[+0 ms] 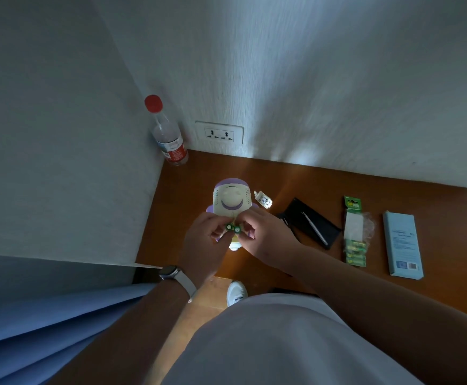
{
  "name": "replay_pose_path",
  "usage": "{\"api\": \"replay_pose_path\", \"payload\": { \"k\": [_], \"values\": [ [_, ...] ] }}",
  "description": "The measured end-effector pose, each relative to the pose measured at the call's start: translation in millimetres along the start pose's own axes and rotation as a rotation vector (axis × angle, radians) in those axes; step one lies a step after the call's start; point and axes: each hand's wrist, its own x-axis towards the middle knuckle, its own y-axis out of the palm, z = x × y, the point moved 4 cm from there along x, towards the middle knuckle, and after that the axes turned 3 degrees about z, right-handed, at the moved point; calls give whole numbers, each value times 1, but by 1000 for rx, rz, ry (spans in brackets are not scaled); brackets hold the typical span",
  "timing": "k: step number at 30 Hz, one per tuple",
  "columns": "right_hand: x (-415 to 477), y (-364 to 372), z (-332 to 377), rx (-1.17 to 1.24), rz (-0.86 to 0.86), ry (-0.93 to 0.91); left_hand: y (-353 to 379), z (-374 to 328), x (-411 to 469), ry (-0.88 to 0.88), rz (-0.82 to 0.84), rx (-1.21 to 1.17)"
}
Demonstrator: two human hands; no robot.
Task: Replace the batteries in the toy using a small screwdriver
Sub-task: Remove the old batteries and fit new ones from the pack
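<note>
While both hands meet over the lower half of the toy (231,197), 2 green batteries (233,228) sit side by side between the fingertips, their round ends facing the camera. The left hand (205,240) pinches the left battery with curled fingers, and the right hand (260,234) pinches the right one in the same narrow grip. A watch (171,272) with a pale strap sits on the left wrist. The toy, cream with purple trim and a curved purple smile, lies flat on the brown table (393,282) near the wall corner. Just to its right lies a small white piece (263,200), apart from the toy. Farther right is an open black case (310,222) with a thin tool (313,227) lying on it; whether this is the screwdriver cannot be told. Beyond that lie a torn green battery pack (354,232) holding more green cells, and then a light blue box (403,245). A clear bottle (168,134) with a red cap stands in the corner, beside a wall socket (219,133).
</note>
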Motion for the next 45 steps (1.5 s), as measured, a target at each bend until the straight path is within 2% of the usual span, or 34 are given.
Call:
{"api": "replay_pose_path", "payload": {
  "k": [14, 19, 22, 25, 30, 39, 45],
  "values": [
    [-6, -5, -1, -26, 26, 90, -8, -5, 0, 36, 2, 18],
    [-19, -21, -2, -169, 23, 20, -12, -21, -5, 155, -19, 162],
    [-29, -32, -6, -295, 43, -34, -12, -33, -5, 286, -5, 264],
    [-41, -43, -14, -353, 36, -23, -6, -45, -5, 444, 9, 367],
    [-69, -61, -35, -426, 2, 24, 25, -67, -8, 599, 68, 437],
    [-132, -106, -93, -461, 64, 174, 114, -93, -6, 524, 294, 559],
    [-179, -128, -160, -425, 96, 282, 178, -111, -13, 492, 405, 553]
  ]
}}
